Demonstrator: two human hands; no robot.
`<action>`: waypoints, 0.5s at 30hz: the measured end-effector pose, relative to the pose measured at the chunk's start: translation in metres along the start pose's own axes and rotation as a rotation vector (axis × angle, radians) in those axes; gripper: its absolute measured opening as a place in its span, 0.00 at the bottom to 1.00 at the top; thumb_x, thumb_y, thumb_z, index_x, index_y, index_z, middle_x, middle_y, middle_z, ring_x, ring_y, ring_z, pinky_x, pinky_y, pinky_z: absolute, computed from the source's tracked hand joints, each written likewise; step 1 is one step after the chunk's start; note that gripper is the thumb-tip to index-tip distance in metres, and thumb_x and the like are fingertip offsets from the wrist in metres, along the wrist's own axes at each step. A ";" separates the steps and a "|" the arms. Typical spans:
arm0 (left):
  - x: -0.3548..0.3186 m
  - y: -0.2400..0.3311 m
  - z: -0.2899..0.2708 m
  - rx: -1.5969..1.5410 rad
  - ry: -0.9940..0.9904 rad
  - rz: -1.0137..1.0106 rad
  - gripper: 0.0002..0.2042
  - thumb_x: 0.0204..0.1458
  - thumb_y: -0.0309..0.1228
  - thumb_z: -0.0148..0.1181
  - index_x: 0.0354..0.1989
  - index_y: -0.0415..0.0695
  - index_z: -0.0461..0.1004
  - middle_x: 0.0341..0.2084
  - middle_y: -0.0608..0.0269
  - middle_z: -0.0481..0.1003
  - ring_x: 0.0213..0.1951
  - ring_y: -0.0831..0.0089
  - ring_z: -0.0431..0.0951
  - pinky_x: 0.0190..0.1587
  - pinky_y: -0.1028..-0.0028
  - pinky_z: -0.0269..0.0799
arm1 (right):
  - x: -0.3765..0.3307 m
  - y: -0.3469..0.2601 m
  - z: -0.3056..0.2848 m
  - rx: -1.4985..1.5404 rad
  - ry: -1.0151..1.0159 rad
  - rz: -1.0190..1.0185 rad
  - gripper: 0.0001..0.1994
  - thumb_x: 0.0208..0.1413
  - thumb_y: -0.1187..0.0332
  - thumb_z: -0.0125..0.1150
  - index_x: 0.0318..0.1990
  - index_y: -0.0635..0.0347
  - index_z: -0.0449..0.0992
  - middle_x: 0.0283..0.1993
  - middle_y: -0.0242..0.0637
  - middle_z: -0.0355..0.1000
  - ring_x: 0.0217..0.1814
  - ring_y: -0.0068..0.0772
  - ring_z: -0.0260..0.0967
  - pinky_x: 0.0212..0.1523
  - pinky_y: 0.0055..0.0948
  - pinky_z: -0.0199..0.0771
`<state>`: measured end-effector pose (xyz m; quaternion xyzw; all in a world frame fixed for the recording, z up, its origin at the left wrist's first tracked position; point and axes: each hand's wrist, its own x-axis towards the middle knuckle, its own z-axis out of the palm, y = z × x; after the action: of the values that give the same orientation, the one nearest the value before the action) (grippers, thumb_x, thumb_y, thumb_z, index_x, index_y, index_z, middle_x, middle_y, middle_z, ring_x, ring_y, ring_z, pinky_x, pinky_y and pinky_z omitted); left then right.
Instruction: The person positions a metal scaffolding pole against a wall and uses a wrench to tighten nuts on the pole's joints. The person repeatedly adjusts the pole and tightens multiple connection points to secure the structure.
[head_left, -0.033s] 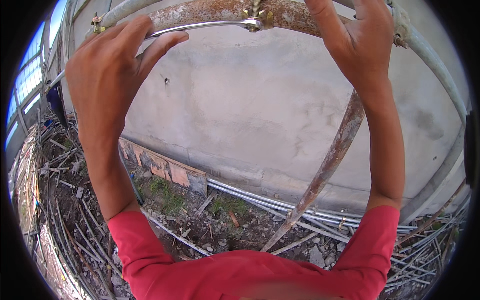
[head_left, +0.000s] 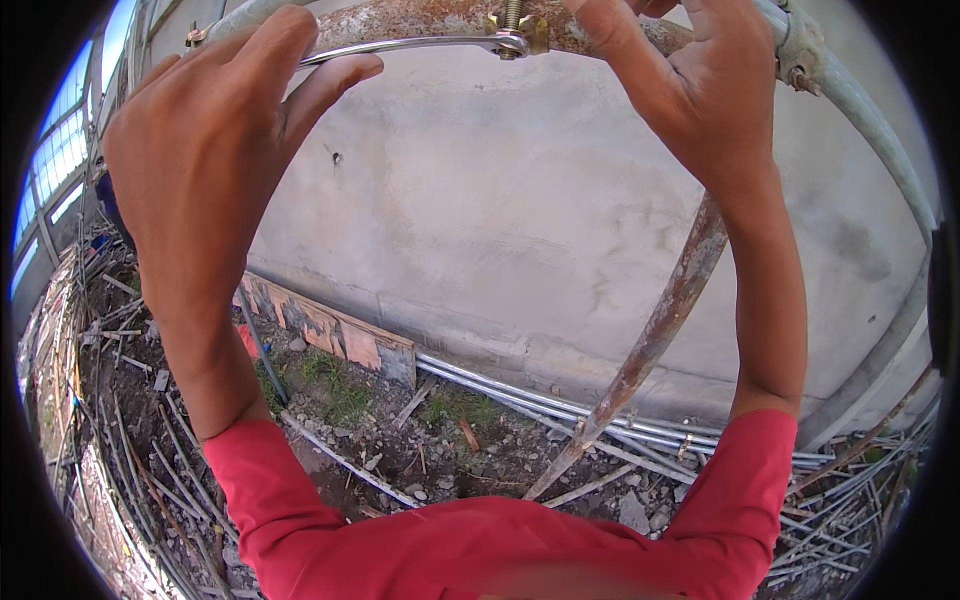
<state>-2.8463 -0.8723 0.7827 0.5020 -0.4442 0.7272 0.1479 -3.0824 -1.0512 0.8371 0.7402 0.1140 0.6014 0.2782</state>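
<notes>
My left hand (head_left: 205,130) is closed on the handle of a steel wrench (head_left: 400,46), thumb below it. The wrench's far end sits around a nut on a threaded bolt (head_left: 511,18) of a coupler clamp (head_left: 538,32). That clamp is on a rusty horizontal pipe (head_left: 400,20) along the top of the view. My right hand (head_left: 705,90) is at the same pipe, right of the clamp, and appears wrapped around it. Some of its fingertips are cut off by the upper edge.
Behind stands a grey plastered wall (head_left: 480,200). A rusty slanted pole (head_left: 660,330) runs down below my right hand. At right another coupler (head_left: 800,50) joins a grey pipe (head_left: 870,120). Metal pipes (head_left: 550,400), rubble and a wooden board (head_left: 330,330) lie below.
My left hand has shifted a little left and looks larger. My right hand has moved slightly left along the pipe. The wrench stays on the nut, its handle slightly higher.
</notes>
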 end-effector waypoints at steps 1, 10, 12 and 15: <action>0.009 0.006 -0.017 0.079 -0.016 0.031 0.16 0.51 0.47 0.73 0.38 0.49 0.82 0.29 0.67 0.84 0.26 0.66 0.82 0.29 0.71 0.75 | -0.002 -0.012 0.009 0.079 -0.057 0.029 0.17 0.59 0.66 0.66 0.52 0.66 0.77 0.45 0.46 0.77 0.34 0.41 0.74 0.37 0.35 0.76; 0.021 0.028 -0.028 -0.059 -0.163 -0.054 0.11 0.62 0.41 0.63 0.39 0.46 0.78 0.29 0.60 0.81 0.26 0.58 0.82 0.27 0.65 0.74 | -0.034 -0.033 0.056 0.040 0.046 -0.050 0.10 0.58 0.62 0.70 0.43 0.53 0.80 0.38 0.30 0.74 0.33 0.31 0.75 0.33 0.31 0.76; 0.001 0.030 0.009 -0.195 -0.246 -0.205 0.10 0.64 0.40 0.61 0.40 0.46 0.77 0.29 0.54 0.81 0.27 0.51 0.80 0.28 0.60 0.73 | -0.060 -0.040 0.050 0.143 0.091 0.010 0.14 0.51 0.66 0.76 0.45 0.51 0.81 0.42 0.31 0.78 0.31 0.32 0.74 0.32 0.32 0.76; -0.026 0.044 0.084 -0.563 -0.115 -0.298 0.12 0.68 0.41 0.56 0.39 0.46 0.74 0.24 0.52 0.78 0.25 0.48 0.77 0.27 0.59 0.70 | -0.083 -0.041 0.043 0.116 0.061 0.036 0.11 0.50 0.65 0.77 0.40 0.52 0.82 0.38 0.30 0.78 0.31 0.30 0.74 0.30 0.29 0.72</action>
<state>-2.8133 -0.9578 0.7464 0.5411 -0.5574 0.5164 0.3603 -3.0549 -1.0713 0.7411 0.7385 0.1440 0.6208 0.2204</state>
